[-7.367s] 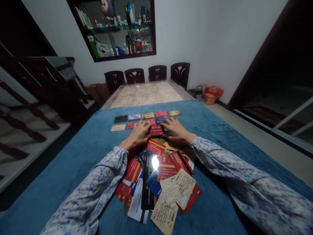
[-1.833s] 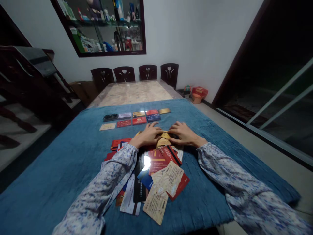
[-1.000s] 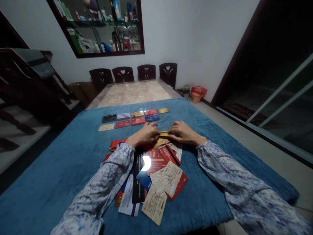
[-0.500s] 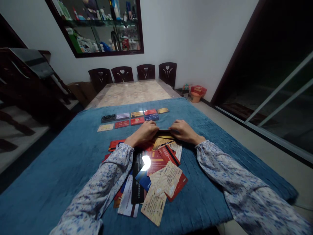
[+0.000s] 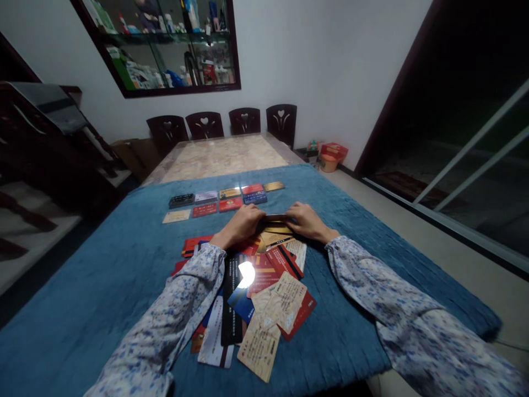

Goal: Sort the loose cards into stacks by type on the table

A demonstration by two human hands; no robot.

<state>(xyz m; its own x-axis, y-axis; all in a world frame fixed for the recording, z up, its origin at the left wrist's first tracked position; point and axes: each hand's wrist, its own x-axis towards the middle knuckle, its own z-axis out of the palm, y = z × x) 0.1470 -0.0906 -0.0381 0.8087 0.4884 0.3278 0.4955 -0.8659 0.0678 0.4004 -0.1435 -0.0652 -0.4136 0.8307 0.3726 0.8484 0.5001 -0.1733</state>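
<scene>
At the far side of a loose heap of cards, my left hand (image 5: 247,219) and my right hand (image 5: 308,219) grip opposite ends of a card (image 5: 276,217). It is seen almost edge-on, so its face and whether several are stacked cannot be made out. Both hands are closed, with fingers curled over the ends. Under and in front of them the heap spreads towards me: gold cards (image 5: 275,237), a red card with a dark stripe (image 5: 285,260), beige patterned cards (image 5: 259,344), a black card (image 5: 231,322) and a white card (image 5: 215,336). My left forearm covers part of the heap.
Beyond my hands, cards lie in two rows, among them a black pile (image 5: 182,200), a blue pile (image 5: 255,197) and a gold card (image 5: 274,186). A blue cloth (image 5: 103,264) covers the near table; its bare stone top (image 5: 223,157) shows behind. Dark chairs (image 5: 205,125) stand at the far end.
The card between my hands has risen and tilted slightly, with both hands still on it. The view has shifted a little; the heap and the rows look the same.
</scene>
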